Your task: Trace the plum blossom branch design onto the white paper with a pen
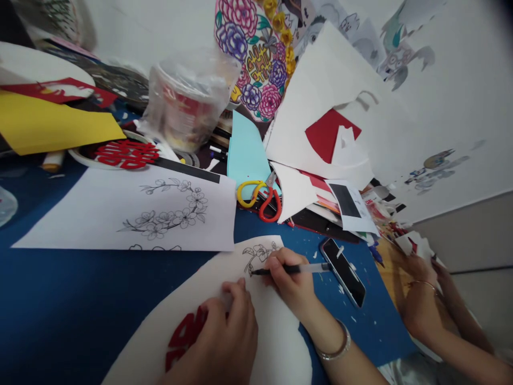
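Note:
My right hand (290, 278) grips a black pen (294, 269) with a clear barrel, its tip touching a white sheet (276, 331) with a rounded edge. Near the tip are inked blossoms and leaves (259, 252) on that sheet. Resting on the same paper, my left hand (230, 329) has its fingers bent and laid down, partly covering a red paper cutout (182, 339). Above lies a printed sheet (92, 208) with a line drawing of a blossom branch (172, 214).
Scissors (260, 198) with yellow and red handles lie behind the sheet. A phone (344, 272) rests at right among paper scraps. A bagged tub (186, 101), yellow paper (60, 123) and another red cutout (126, 154) stand farther back. Another person's hands (420, 272) hold paper at far right.

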A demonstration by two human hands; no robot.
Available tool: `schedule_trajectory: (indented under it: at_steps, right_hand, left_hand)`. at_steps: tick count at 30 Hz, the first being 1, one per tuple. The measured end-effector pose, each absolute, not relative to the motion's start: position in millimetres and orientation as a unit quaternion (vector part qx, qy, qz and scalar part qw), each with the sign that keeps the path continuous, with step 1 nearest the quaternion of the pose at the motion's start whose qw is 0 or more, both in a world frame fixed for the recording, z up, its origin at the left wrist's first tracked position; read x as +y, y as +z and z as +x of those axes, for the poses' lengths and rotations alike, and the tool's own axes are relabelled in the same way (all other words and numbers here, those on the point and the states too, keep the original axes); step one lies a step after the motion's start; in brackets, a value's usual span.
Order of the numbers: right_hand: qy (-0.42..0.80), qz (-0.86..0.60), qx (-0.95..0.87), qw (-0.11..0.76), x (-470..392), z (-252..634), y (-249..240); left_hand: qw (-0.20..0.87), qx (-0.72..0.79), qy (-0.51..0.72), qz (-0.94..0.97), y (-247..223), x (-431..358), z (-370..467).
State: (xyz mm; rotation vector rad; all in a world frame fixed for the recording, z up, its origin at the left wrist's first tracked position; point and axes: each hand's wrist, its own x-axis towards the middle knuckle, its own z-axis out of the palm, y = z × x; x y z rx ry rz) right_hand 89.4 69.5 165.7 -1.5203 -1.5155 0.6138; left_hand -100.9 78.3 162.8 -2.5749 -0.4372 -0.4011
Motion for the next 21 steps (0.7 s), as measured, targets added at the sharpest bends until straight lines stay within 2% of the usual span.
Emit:
schedule_trajectory:
  at_steps: [21]
  right_hand:
    - [0.242, -0.618, -0.601, 0.445, 70.2, 88.2, 167.6]
  left_hand:
    - [0.238, -0.164, -0.159, -0.944, 161.0, 77.7, -100.1]
